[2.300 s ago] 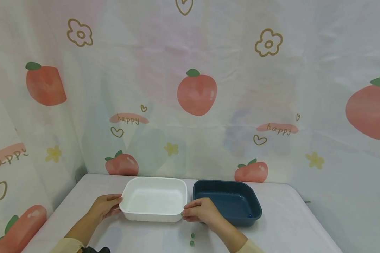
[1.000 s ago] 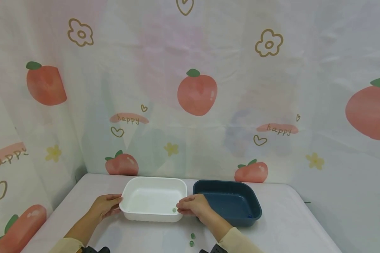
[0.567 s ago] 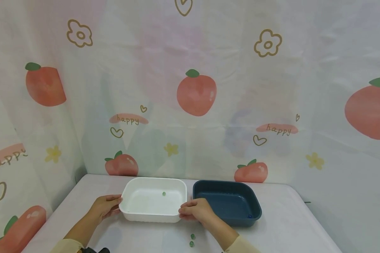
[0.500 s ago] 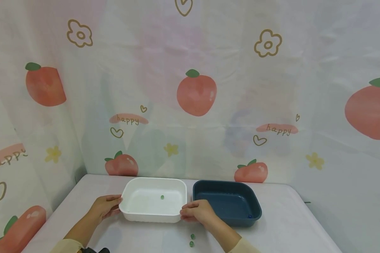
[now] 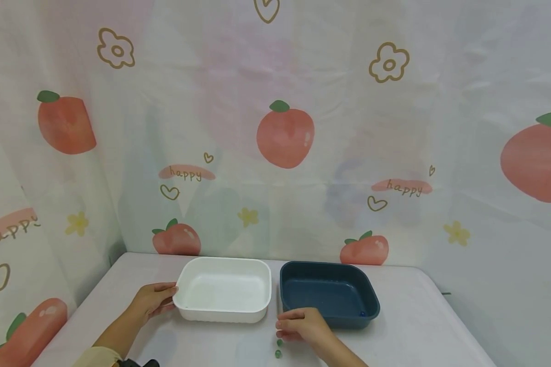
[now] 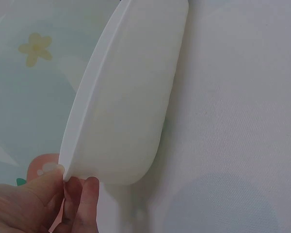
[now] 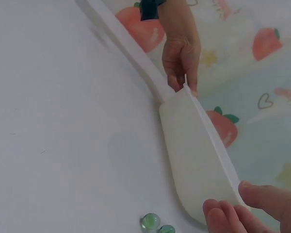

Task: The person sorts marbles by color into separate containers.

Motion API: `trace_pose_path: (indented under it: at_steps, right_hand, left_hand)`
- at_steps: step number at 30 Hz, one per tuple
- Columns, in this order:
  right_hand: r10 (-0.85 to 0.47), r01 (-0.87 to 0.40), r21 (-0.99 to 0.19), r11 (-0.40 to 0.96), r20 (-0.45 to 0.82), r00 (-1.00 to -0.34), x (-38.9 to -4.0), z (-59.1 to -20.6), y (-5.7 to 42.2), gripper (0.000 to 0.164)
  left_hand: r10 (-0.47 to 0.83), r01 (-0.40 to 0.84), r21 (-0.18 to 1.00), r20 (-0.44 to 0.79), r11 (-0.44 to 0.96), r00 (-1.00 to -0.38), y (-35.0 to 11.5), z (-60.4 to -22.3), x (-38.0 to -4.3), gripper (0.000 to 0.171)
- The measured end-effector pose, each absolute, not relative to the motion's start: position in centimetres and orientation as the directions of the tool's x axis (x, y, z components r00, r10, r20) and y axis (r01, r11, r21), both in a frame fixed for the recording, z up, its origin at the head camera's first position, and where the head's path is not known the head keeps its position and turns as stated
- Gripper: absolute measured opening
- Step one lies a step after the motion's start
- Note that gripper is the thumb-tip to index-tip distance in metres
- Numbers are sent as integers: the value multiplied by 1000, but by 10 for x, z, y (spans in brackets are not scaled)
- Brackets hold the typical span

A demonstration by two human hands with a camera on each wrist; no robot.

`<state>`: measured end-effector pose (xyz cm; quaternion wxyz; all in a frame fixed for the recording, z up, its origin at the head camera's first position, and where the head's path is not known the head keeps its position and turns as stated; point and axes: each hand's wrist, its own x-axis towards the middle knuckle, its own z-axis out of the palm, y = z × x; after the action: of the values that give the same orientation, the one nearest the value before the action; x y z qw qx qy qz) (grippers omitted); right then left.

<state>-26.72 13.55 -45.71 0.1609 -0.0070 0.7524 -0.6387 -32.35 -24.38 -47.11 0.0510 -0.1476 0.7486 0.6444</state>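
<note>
My left hand (image 5: 153, 299) pinches the left rim of a white plastic basin (image 5: 225, 316); in the left wrist view, thumb (image 6: 48, 182) and fingers (image 6: 82, 204) lie on either side of that rim. Two green glass marbles (image 5: 278, 354) lie on the table in front of the basins. Just above them, my right hand (image 5: 305, 326) has its fingers extended and partly covers the farther marble (image 5: 279, 342). In the right wrist view, thumb (image 7: 262, 196) and fingers stand apart with nothing seen between them, near the marbles (image 7: 150, 222). No marble shows inside the white basin from here.
A dark blue basin (image 5: 330, 322) stands right of the white one, with a small blue marble (image 5: 362, 314) in its near right corner. Behind the white-covered table (image 5: 422, 326) hangs a curtain (image 5: 239, 102) printed with peaches.
My right hand let a green marble go into the white basin, where it rolled and dropped out of sight. Then that hand moved down and right to the table marbles; the left stayed put.
</note>
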Motion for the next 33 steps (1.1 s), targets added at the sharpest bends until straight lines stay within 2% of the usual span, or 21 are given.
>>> trace_pose_path:
  at_steps: [15,33]
  right_hand:
    - [-163,252,-938,239,-295,-941,-261,-472,147,32]
    - [-136,233,-926,298,-283,-949,-263,-489,150,27]
  left_hand:
    - [-143,-273,956,-258,105,-956,-243,-470,-323,50]
    - [-137,-261,961,-248,90,-959,-243,-470,-322,47]
